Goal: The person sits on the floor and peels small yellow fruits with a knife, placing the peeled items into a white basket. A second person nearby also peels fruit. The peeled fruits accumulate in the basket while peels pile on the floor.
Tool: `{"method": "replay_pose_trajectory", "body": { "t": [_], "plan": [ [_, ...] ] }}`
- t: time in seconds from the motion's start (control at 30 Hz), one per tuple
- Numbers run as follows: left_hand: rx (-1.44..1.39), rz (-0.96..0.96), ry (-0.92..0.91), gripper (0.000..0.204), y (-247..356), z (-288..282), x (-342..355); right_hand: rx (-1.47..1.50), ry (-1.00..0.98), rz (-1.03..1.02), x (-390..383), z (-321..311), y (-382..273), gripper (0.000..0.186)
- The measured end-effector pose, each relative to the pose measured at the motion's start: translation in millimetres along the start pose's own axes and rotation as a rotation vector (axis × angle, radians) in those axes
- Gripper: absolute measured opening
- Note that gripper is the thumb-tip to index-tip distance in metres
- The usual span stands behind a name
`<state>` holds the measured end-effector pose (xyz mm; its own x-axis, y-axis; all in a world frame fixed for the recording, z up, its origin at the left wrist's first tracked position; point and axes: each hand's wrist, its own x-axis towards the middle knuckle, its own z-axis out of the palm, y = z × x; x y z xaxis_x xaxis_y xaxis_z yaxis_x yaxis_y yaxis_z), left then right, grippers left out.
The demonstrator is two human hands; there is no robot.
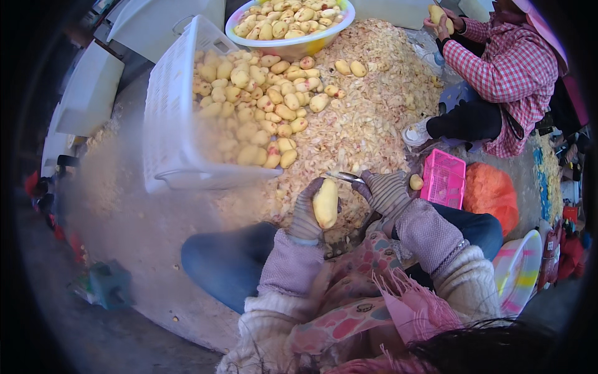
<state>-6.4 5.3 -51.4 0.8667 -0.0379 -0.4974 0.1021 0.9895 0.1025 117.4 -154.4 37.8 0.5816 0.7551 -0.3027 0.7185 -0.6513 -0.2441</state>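
My left hand (308, 212), in a striped glove, is closed round a peeled pale-yellow potato (325, 204) held upright above the heap of peelings. In my right hand (385, 192), gloved alike, is a peeler (342, 176); its metal end points left, just above the potato's top. Beyond both hands, peeled potatoes (274, 100), some with reddish patches, spill out of a white plastic crate (171, 106) lying on its side. A single small potato (416, 181) sits right of my right hand.
A wide tub (299, 43) full of peeled potatoes stands at the back. Peelings (374, 93) cover the floor ahead. At right are a pink basket (443, 177), an orange mesh bag (492, 196) and a colourful basin (518, 271). A seated co-worker (498, 75) holds a potato.
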Motion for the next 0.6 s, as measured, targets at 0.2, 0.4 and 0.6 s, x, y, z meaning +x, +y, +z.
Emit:
{"method": "replay_pose_trajectory", "body": {
  "t": [0.2,0.4,0.6],
  "plan": [
    [-0.092,0.104,0.156,0.032,-2,-4,3,0.187,0.157,-0.37,-8,22,5,0.042],
    [-0.2,0.198,0.01,0.037,2,-2,4,0.48,0.035,0.157,2,22,20,0.046],
    [-0.197,0.425,0.128,0.036,-20,21,4,0.808,0.134,0.031,-5,33,-11,0.05]
  ]
}}
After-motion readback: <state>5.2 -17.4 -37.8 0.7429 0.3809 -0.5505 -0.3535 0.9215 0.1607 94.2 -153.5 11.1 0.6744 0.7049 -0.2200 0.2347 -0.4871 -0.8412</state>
